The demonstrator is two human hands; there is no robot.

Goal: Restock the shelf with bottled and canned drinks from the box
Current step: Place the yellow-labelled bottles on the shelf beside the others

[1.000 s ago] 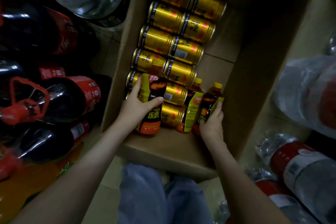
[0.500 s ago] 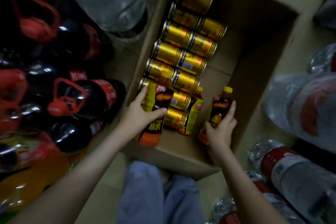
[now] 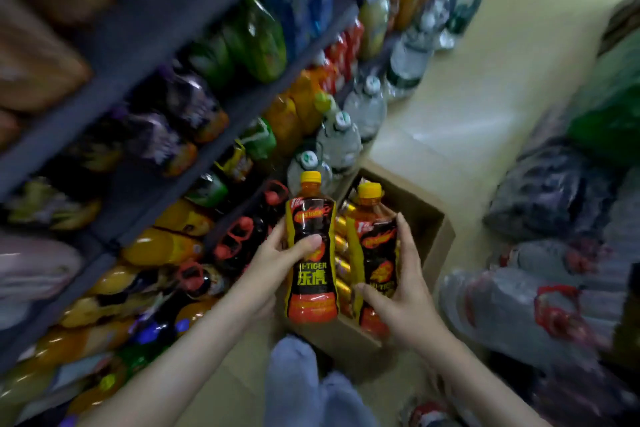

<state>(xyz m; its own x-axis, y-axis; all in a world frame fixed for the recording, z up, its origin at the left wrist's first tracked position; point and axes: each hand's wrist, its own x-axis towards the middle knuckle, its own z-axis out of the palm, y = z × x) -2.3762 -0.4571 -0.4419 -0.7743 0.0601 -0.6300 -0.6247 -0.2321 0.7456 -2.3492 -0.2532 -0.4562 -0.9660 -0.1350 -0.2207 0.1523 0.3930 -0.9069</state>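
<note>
Just above the box, the left hand curls its fingers round one bottle and the right hand round a second bottle, so either slick label may slip and drop onto the cans in the box.

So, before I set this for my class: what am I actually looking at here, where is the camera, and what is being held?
There is no machine here, only a person. The single picture comes from a camera worn on the head, looking down past the knees. The left hand grips one yellow-capped drink bottle. The right hand grips a second bottle of the same kind. Both are upright above a cardboard box on the floor. Gold cans lie inside the box. To the left runs a shelf packed with drinks, which looks blurred.
</note>
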